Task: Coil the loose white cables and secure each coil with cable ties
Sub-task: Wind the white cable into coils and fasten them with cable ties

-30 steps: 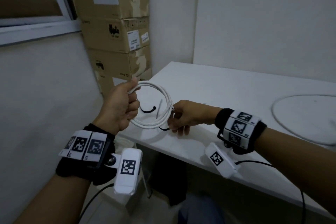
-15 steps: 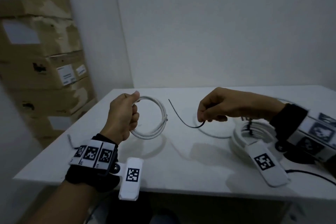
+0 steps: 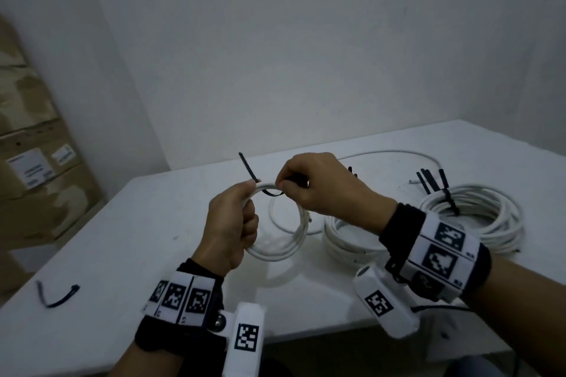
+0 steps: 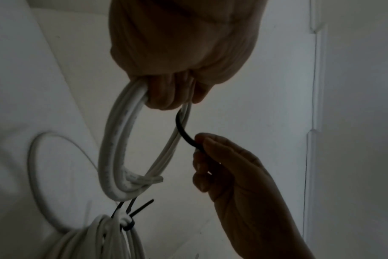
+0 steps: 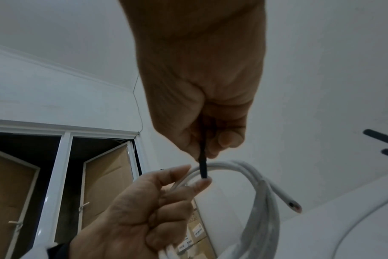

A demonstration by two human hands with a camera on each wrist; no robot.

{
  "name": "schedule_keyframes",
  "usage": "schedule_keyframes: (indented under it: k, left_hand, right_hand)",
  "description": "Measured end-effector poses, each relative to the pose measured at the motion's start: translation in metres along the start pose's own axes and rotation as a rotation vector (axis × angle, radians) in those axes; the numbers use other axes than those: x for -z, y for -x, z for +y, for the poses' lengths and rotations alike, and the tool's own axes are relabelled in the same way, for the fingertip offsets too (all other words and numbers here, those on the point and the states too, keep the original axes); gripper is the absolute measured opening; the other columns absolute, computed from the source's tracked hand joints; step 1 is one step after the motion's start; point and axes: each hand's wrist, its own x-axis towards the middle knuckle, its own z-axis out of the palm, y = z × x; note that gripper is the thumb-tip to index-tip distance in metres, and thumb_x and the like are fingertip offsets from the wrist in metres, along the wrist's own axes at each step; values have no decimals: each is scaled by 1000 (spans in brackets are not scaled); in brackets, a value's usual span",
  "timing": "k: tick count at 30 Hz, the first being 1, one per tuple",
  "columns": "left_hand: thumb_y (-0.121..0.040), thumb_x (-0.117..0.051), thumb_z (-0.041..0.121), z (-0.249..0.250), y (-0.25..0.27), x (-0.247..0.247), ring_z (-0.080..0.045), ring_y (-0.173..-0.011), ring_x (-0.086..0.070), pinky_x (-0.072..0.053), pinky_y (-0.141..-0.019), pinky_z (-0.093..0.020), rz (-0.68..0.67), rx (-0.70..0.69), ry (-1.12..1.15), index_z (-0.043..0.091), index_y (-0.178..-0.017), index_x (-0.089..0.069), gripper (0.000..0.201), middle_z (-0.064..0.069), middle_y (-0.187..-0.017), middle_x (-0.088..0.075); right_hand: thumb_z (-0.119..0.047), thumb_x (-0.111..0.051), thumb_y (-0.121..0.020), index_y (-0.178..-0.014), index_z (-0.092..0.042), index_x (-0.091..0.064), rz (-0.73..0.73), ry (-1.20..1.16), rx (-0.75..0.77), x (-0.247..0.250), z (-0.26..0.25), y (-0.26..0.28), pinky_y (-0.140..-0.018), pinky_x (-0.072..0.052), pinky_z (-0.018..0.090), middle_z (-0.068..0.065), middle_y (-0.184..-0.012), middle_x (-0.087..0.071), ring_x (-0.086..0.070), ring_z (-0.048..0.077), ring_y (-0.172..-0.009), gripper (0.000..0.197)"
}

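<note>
My left hand (image 3: 235, 220) grips a small white cable coil (image 3: 284, 249) at its top, above the white table (image 3: 128, 254). My right hand (image 3: 315, 184) pinches a black cable tie (image 3: 249, 173) that passes under the coil's top strands; its free tail sticks up to the left. In the left wrist view the coil (image 4: 117, 149) hangs from my fist and the tie (image 4: 184, 133) curves to my right hand's fingertips (image 4: 202, 140). The right wrist view shows the tie (image 5: 203, 166) meeting the coil (image 5: 261, 189) at my left hand's fingertips (image 5: 202, 184).
Two larger tied coils (image 3: 471, 217) (image 3: 349, 239) lie on the table to the right, with black ties (image 3: 428, 180) and a loose white cable (image 3: 386, 153) behind. A spare black tie (image 3: 56, 297) lies at the table's front left. Cardboard boxes (image 3: 33, 168) stand left.
My view swung right from the table corner. My right hand brought the black tie from mid-air to the coil and passed it under the strands; the left hand kept hold of the coil.
</note>
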Motion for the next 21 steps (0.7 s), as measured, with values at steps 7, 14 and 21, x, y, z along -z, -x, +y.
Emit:
schedule_keyframes:
  k: [7, 14, 21]
  left_hand:
    - [-97, -48, 19, -6, 0, -1, -10, -39, -16, -13, -44, -17, 33, -26, 14, 20, -112, -67, 24, 3, -53, -21]
    - [-95, -55, 14, -23, -1, 10, -11, -35, -23, -21, -38, -17, 126, -182, -85, 16, -111, -69, 21, 5, -45, -32]
    - [-94, -59, 11, -26, 5, 12, -6, -88, -67, -52, -80, -19, 119, -597, -382, 22, -105, -72, 20, 8, -93, -74]
  right_hand:
    - [-11, -61, -77, -79, -7, -71, 371, -65, 208, -27, 5, 17, -57, -42, 17, 2, -68, -63, -51, 9, -57, 10]
    - [-8, -68, -77, -90, -7, -68, 526, -246, 193, -32, -4, 16, -61, -47, 14, -1, -68, -64, -56, 10, -64, 14]
    - [-8, -73, -80, -76, -13, -64, 454, -514, -21, -54, 4, 9, -60, -44, 11, -3, -69, -66, -57, 5, -61, 10]
